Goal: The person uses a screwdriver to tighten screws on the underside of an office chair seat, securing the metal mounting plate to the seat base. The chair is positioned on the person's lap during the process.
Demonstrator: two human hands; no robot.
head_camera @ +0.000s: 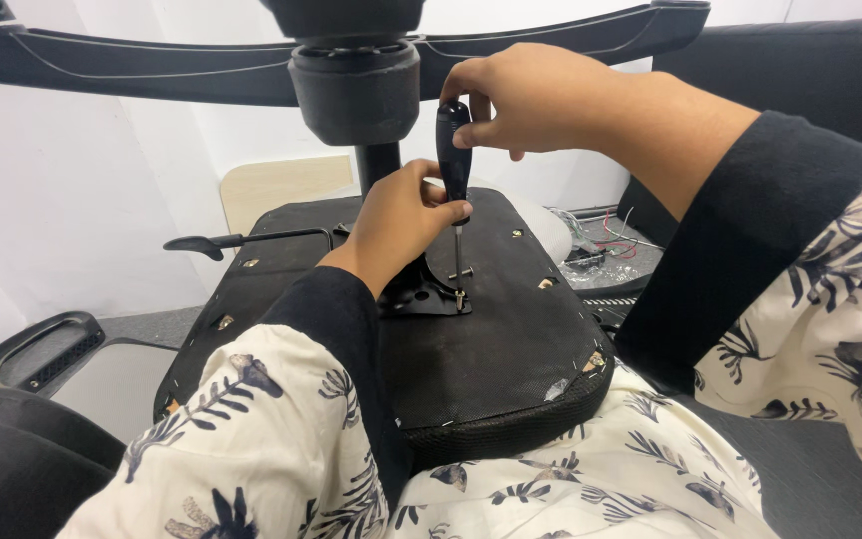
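An upturned office chair seat (pixel 491 349) with a black fabric underside lies across my lap. A black metal mounting plate (pixel 431 295) sits at its middle. A screwdriver (pixel 454 160) with a black handle stands upright, its thin shaft tip on a screw (pixel 460 297) in the plate. My right hand (pixel 526 100) grips the top of the handle. My left hand (pixel 399 222) wraps the lower handle and rests on the plate. The chair's gas column (pixel 359 90) rises behind my hands.
The chair's star base legs (pixel 152 65) spread overhead. A black lever (pixel 241 240) sticks out left of the plate. An armrest (pixel 37 349) lies at lower left. Loose coloured wires (pixel 616 240) sit at right, behind the seat. A white wall stands behind.
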